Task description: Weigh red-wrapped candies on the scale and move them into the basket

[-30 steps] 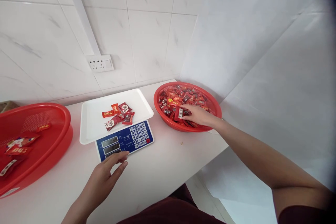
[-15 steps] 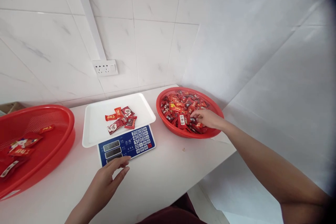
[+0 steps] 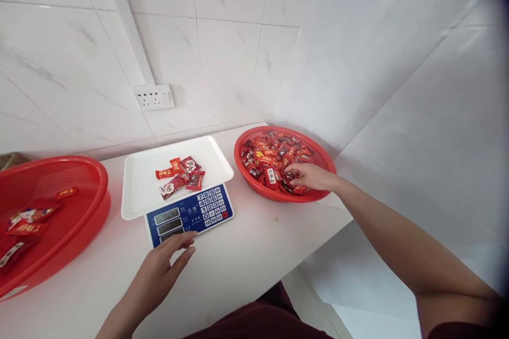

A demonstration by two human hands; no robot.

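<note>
My right hand [image 3: 309,176] reaches into the red basket [image 3: 325,161] on the right. Its fingers are curled together on a wrapped candy among the heap of red candies [image 3: 272,159]; the fingertips are partly hidden. My left hand [image 3: 169,257] is open and empty, thumb apart from the fingers, at the front edge of the blue digital scale [image 3: 214,212]. On top of the scale lies a white tray [image 3: 139,169]. Several red and maroon wrapped candies [image 3: 173,187] rest in the middle of the tray.
A larger red basket [image 3: 85,228] stands at the left with several red packets [image 3: 29,217] inside. A tiny scrap [image 3: 276,219] lies on the white table [image 3: 238,259]. Behind are a tiled wall and a power socket [image 3: 154,97]; another wall closes the right side.
The view has shifted a little, so everything sits slightly higher and further left. My right hand's fingers have moved slightly among the candies. My left hand stays by the scale.
</note>
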